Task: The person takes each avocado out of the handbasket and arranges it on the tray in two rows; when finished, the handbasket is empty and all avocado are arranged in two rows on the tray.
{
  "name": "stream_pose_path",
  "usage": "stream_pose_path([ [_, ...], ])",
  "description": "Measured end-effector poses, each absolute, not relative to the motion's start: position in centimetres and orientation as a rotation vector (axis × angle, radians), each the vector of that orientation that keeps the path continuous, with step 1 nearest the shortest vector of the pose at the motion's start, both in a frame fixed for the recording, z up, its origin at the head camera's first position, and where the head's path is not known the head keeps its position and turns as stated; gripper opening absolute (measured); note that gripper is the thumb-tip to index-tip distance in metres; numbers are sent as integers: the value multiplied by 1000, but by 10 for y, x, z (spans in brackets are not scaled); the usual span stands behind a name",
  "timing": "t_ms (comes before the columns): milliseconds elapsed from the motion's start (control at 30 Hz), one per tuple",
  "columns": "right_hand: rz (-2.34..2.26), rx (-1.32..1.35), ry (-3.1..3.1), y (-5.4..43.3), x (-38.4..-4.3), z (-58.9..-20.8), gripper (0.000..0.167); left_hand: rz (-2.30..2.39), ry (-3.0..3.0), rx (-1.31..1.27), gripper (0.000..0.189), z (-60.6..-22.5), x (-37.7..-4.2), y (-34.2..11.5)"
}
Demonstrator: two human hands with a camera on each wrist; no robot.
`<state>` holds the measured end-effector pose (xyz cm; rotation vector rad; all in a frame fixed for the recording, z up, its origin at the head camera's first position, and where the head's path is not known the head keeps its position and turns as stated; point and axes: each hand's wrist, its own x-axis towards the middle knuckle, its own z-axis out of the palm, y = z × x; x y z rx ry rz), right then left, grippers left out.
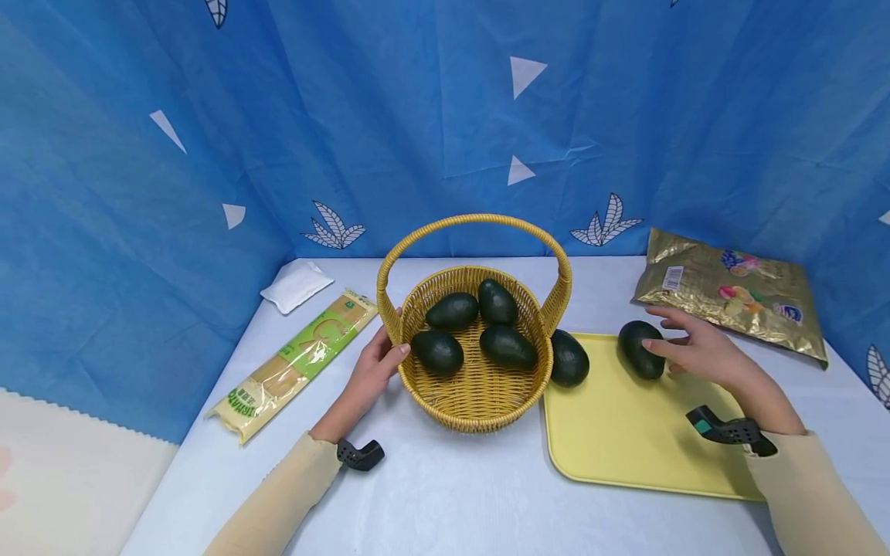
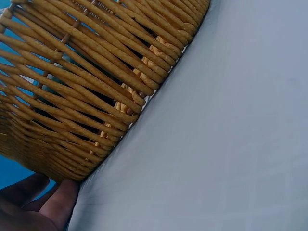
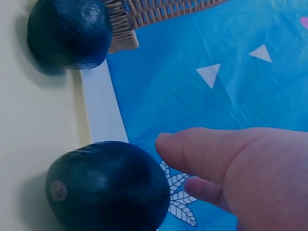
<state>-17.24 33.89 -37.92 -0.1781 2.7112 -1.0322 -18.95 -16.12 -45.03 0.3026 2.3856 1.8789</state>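
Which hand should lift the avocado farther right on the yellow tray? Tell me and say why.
Probably the right hand: it is right beside that avocado on the yellow tray. The left hand touches the left side of the basket, which stands between it and the avocado.

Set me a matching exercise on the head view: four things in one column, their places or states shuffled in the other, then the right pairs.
Things:
1. Basket
2. Tray
3. Gold bag
4. Left hand

Places or states:
A. Behind the tray, towards the right
B. Touching the basket's left side
C. Containing four avocados
D. Beneath two avocados

Pairs: 1-C, 2-D, 3-A, 4-B
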Motion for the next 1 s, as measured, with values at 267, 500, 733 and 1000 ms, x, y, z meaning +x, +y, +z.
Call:
stream_pose_path([
  [267,-1083,-152,2703,342,-168,-372,74,1880,2385,321,67,-452,-190,-161],
  [500,-1101,-169,2730,346,-166,-366,72,1880,2403,323,66,-451,-189,-161],
  [733,-1063,-199,2779,345,-164,-360,70,1867,2402,308,66,-451,-190,-160],
  [1000,-971,-263,2862,333,-158,-351,69,1871,2402,320,65,-451,-189,-160],
])
